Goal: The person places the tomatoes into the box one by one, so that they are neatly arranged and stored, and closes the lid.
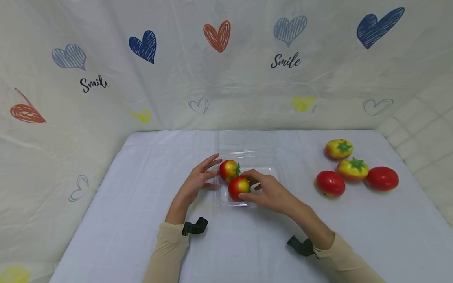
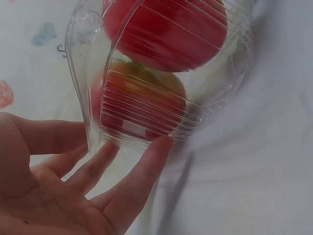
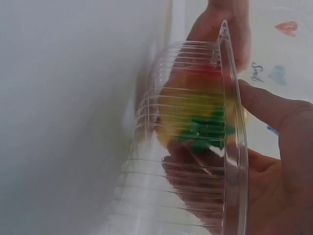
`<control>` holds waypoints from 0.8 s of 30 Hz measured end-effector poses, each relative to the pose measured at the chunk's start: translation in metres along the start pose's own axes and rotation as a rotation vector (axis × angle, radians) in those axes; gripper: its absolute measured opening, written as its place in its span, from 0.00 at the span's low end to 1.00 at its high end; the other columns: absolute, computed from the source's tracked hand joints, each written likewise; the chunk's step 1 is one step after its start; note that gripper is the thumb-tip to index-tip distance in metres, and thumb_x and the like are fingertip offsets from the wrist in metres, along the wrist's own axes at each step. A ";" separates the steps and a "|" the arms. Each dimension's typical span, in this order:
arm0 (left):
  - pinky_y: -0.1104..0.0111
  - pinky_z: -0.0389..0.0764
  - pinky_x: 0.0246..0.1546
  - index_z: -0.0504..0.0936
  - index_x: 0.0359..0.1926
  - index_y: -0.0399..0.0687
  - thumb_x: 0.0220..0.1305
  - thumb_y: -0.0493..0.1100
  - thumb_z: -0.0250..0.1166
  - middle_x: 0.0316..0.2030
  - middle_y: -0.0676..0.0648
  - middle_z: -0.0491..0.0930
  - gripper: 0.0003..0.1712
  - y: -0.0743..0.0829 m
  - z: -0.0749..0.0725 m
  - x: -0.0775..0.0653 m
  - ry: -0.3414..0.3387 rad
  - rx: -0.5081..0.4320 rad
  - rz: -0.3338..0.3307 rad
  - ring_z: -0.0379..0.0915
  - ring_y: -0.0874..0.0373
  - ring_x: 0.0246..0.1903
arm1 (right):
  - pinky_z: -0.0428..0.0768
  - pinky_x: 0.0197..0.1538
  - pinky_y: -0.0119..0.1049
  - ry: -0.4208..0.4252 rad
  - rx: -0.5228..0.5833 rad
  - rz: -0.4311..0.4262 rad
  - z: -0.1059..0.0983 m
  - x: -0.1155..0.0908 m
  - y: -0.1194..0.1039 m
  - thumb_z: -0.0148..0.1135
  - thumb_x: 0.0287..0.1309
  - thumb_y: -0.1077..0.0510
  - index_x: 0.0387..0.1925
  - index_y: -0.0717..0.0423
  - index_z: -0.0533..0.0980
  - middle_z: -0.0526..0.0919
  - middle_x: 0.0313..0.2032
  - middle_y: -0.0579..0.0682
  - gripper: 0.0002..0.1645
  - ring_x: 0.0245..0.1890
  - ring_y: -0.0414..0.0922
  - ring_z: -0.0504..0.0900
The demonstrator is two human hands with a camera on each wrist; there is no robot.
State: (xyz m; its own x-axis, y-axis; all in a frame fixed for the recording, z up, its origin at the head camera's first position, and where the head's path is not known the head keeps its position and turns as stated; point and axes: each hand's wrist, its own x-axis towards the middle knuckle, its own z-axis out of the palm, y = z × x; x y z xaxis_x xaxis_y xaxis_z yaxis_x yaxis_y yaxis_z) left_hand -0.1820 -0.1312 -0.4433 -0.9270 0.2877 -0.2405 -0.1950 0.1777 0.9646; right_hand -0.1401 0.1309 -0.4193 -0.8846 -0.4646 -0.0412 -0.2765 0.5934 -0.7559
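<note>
A clear plastic box point(image 1: 269, 171) with its lid folded back lies on the table. Inside, a red-yellow tomato point(image 1: 227, 170) sits at the back left, and a second tomato point(image 1: 237, 188) is in front of it. My right hand point(image 1: 270, 192) reaches over the box's right side and holds the front tomato, thumb at its near side and fingers behind. Through the ribbed wall in the right wrist view, those fingers point(image 3: 190, 181) show beside the green stalk. My left hand point(image 1: 194, 181) stands at the box's left side, its spread fingertips point(image 2: 159, 149) right at the wall.
On the right of the table lie more tomatoes: two yellow ones with green stalks point(image 1: 338, 149) and two red ones point(image 1: 330, 183). The clear lid point(image 1: 245, 141) extends toward the back edge. A white cloth printed with hearts point(image 1: 142, 46) hangs behind the table.
</note>
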 end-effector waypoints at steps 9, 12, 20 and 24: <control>0.60 0.89 0.52 0.62 0.80 0.65 0.77 0.41 0.57 0.78 0.49 0.66 0.35 0.001 0.000 -0.002 0.003 -0.004 -0.005 0.69 0.39 0.72 | 0.87 0.59 0.47 -0.015 0.039 -0.006 0.006 0.002 -0.004 0.76 0.58 0.48 0.67 0.51 0.73 0.82 0.63 0.52 0.38 0.57 0.50 0.83; 0.61 0.89 0.51 0.62 0.80 0.65 0.77 0.41 0.57 0.77 0.50 0.66 0.35 0.001 0.000 -0.001 0.001 -0.005 -0.005 0.69 0.40 0.72 | 0.87 0.59 0.47 -0.019 0.045 -0.017 0.007 0.003 -0.004 0.76 0.59 0.49 0.67 0.52 0.73 0.81 0.63 0.53 0.37 0.57 0.51 0.84; 0.61 0.90 0.50 0.62 0.80 0.66 0.77 0.42 0.57 0.77 0.49 0.67 0.35 0.000 0.000 0.000 0.003 0.000 -0.005 0.69 0.40 0.72 | 0.87 0.59 0.49 -0.038 0.058 -0.020 0.006 0.001 -0.005 0.73 0.62 0.53 0.69 0.54 0.72 0.80 0.64 0.55 0.36 0.58 0.54 0.84; 0.62 0.90 0.49 0.63 0.80 0.65 0.77 0.42 0.57 0.77 0.50 0.67 0.35 -0.001 0.000 0.000 0.006 0.003 -0.002 0.69 0.40 0.71 | 0.87 0.59 0.49 -0.035 0.074 -0.035 0.008 0.002 -0.003 0.72 0.63 0.53 0.67 0.54 0.73 0.81 0.64 0.55 0.33 0.57 0.55 0.85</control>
State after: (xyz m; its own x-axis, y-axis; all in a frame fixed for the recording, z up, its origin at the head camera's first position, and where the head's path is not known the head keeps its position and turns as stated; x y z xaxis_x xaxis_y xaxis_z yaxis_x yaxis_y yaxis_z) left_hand -0.1816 -0.1319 -0.4438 -0.9286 0.2816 -0.2417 -0.1960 0.1810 0.9638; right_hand -0.1382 0.1227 -0.4224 -0.8608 -0.5076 -0.0359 -0.2773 0.5271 -0.8033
